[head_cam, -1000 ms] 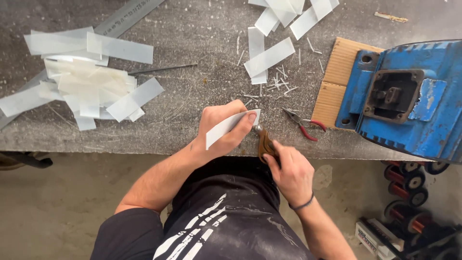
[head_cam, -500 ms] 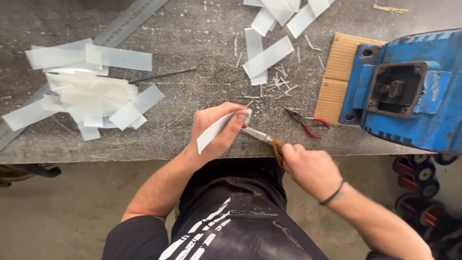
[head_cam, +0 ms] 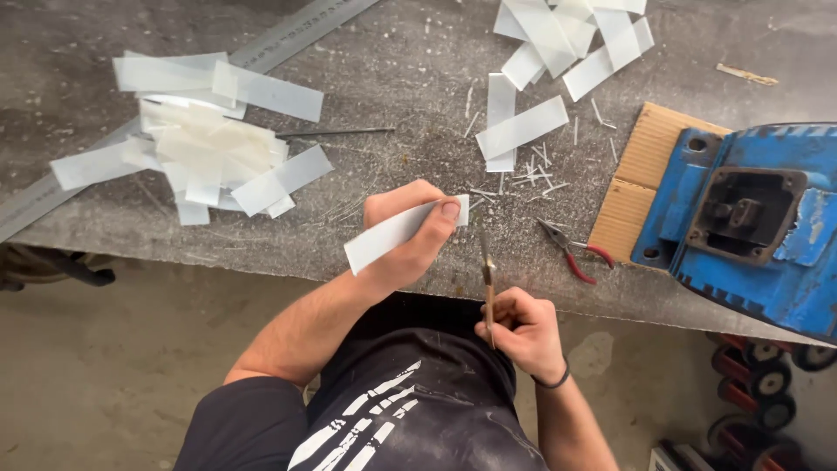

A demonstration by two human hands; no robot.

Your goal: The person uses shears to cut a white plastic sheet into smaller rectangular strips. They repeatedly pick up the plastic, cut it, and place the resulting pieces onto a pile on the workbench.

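Taking the blue motor housing [head_cam: 750,218] as the landmark: it fills the tabletop [head_cam: 410,78] edge at the far right, with a cardboard sheet [head_cam: 649,166] tucked under its left side, so no way through there. Just left of the cardboard lie red-handled pliers [head_cam: 571,249], and beyond them thin offcut slivers [head_cam: 536,174] and two crossed white strips [head_cam: 514,131]. Farther left of the housing, bare tabletop opens in the middle, bounded by a thin dark rod [head_cam: 336,133] and a heap of white strips [head_cam: 205,153]. A steel ruler [head_cam: 174,105] runs diagonally behind that heap. Up-left of the housing, another strip pile [head_cam: 575,35] crowds the far edge.
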